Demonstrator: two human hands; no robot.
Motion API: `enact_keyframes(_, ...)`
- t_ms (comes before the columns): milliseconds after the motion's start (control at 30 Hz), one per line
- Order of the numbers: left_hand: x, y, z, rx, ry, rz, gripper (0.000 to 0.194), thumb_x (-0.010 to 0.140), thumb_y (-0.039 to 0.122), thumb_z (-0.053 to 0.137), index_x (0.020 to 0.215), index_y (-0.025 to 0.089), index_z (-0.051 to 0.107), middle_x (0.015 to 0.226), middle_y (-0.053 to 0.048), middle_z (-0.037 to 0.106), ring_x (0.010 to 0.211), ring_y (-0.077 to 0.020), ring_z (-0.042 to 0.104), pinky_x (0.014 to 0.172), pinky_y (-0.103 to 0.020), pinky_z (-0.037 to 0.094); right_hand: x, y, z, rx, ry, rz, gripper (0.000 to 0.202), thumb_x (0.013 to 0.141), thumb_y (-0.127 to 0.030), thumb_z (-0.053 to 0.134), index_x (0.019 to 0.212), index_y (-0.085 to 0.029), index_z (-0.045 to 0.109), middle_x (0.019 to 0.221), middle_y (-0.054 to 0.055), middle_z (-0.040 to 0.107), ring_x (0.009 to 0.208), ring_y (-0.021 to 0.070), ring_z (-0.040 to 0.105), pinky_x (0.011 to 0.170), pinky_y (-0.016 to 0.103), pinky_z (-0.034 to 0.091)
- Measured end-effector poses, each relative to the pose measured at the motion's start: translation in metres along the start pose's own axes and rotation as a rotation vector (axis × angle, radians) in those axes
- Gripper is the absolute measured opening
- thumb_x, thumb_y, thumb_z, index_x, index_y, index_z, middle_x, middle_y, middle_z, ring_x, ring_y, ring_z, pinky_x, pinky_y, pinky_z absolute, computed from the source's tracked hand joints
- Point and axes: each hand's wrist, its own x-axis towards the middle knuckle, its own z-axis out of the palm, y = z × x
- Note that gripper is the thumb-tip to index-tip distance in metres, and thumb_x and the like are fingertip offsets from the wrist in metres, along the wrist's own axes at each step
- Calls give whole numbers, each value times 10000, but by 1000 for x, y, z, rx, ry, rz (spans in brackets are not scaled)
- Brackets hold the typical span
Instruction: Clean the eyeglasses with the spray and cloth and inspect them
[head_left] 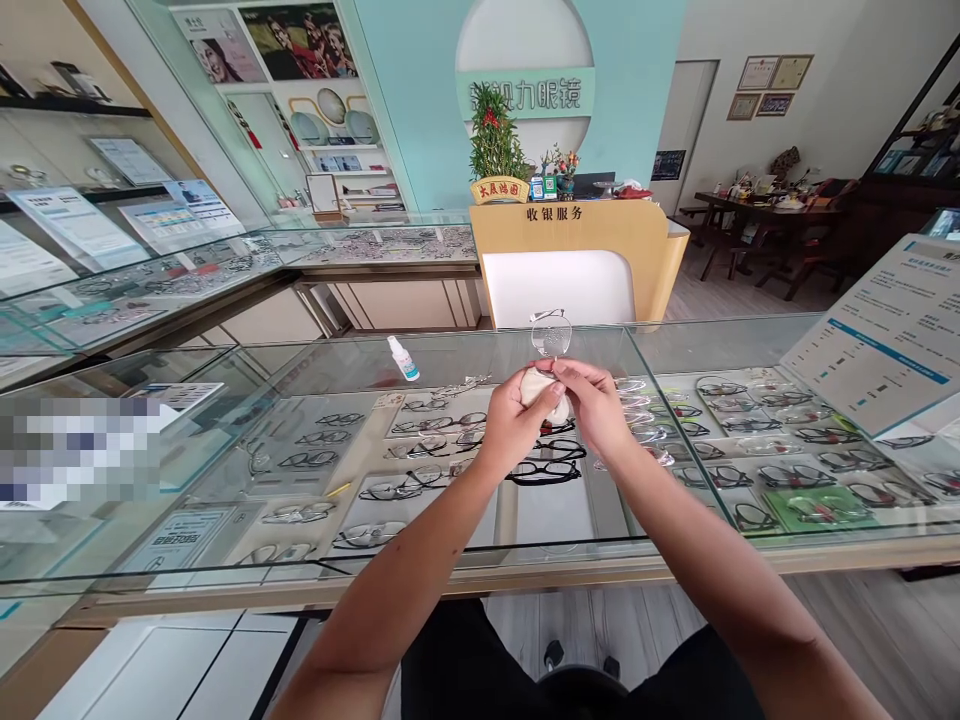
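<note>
The wall sign [538, 96] reads 视力眼镜 after a character mostly covered by a plant [493, 150]. 收银服务 stands on the front of the wooden desk [646, 252], and 大展鸿图 in red on the yellow plaque [499, 190] above it. Print on the white bottle [403, 359] and the tilted sheet [883, 330] is too small to read.

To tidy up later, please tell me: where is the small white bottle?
In the head view, the white bottle is on the glass counter, left of the left hand.
</note>
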Motion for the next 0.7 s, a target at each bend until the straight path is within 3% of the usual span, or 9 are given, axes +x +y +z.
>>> enact_keyframes(233, -3, 0, -1, 39, 70, 91, 658, 928, 868, 761, 914, 210, 757, 734, -6, 659, 690, -161, 560, 662, -302, 484, -5, -1, 1, -2, -82, -72, 213, 925, -535, 898, 945, -332, 957, 1120, 26, 922, 1142, 299, 818, 1112, 460, 611)
enact_keyframes(400, -1, 2, -6, 18, -14, 26, 738, 894, 941, 738, 766, 216, 684, 647, 8, 550, 625, -155, 486, 597, -316, 420, -2, -8, -2, -71, -8, -90, 236, 882, -556, 935, 910, -322, 944, 1075, 37, 911, 1085, 295, 805, 1056, 464, 606)
enact_keyframes(467, 1, -2, -9, -16, -37, -19, 743, 889, 938, 750, 782, 204, 698, 679, 2, 583, 634, -151, 499, 600, -312, 422, 1, -12, -6, -54, 29, -126, 231, 868, -561, 945, 893, -331, 939, 1055, 36, 903, 1116, 304, 800, 1084, 481, 599)
enact_keyframes(567, 8, -14, -16, -65, 26, -75, 726, 885, 917, 780, 847, 193, 750, 760, -14, 673, 713, -165, 593, 658, -303, 474, 6, -15, -14, -37, 43, -187, 229, 873, -584, 952, 899, -356, 940, 1107, 35, 886, 1263, 326, 772, 1190, 512, 555)
enact_keyframes(700, 19, -20, -24, -211, 115, -98, 735, 790, 921, 861, 980, 213, 807, 870, -40, 776, 919, -232, 744, 778, -320, 562, 8, -17, -19, -78, -35, -198, 230, 897, -615, 944, 905, -386, 939, 1182, 41, 851, 1412, 344, 692, 1218, 529, 525)
